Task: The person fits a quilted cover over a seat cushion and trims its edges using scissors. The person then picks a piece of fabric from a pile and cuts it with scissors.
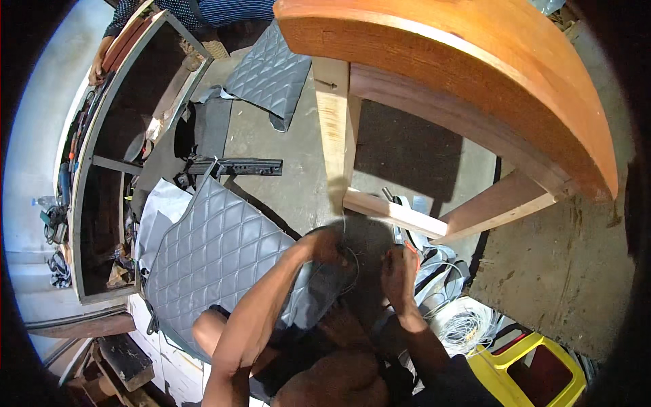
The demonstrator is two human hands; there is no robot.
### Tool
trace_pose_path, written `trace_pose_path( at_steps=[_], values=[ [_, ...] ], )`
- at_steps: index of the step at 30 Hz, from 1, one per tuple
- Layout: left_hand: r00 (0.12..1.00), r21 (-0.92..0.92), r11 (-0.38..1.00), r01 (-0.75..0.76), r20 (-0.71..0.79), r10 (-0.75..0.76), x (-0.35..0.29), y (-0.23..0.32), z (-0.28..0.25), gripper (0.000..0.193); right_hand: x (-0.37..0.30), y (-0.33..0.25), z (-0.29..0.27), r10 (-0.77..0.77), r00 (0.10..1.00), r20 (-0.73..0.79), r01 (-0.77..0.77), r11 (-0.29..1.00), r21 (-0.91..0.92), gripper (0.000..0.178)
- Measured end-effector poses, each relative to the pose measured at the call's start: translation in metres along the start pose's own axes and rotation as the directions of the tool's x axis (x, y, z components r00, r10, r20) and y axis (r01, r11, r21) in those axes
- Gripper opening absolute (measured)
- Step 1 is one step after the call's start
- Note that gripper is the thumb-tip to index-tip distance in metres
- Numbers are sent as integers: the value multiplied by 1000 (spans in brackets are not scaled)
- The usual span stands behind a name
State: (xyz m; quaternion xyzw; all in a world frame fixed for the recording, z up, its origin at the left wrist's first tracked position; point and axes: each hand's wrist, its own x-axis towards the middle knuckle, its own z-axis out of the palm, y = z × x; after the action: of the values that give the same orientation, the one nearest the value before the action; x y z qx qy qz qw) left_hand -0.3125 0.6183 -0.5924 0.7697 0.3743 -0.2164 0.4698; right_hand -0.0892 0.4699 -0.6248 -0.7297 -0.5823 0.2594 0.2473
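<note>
My left hand (327, 245) bends over the right end of the quilted gray panel (217, 244), which spreads out beside my left knee (209, 332). Its fingers are curled in shadow; I cannot tell what they grip. A thin cord (355, 268) loops just beside it. My right hand (399, 273), well off the panel's right end, has its fingers folded in; an orange item (410, 246) shows at the fingertips, but whether I hold it I cannot tell. On the floor (261, 142) beyond the panel's upper edge lies a 2nd quilted piece (271, 74).
</note>
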Motion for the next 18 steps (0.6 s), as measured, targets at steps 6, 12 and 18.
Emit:
trace_pose_path(
  at_steps=[6, 12, 18],
  values=[
    [980, -12, 985, -173, 101, 174, 44, -22, 14, 64, -11, 37, -10, -49, 998, -48, 37, 975, -220, 40],
    [980, 146, 978, -150, 155, 127, 39, 17, -7, 52, -18, 35, -30, 148, 978, 150, -125, 980, -152, 39],
    [932, 45, 999, -29, 363, 11, -2, 53, -53, 52, -11, 32, -82, 329, 784, 526, -190, 934, -302, 53]
  ],
)
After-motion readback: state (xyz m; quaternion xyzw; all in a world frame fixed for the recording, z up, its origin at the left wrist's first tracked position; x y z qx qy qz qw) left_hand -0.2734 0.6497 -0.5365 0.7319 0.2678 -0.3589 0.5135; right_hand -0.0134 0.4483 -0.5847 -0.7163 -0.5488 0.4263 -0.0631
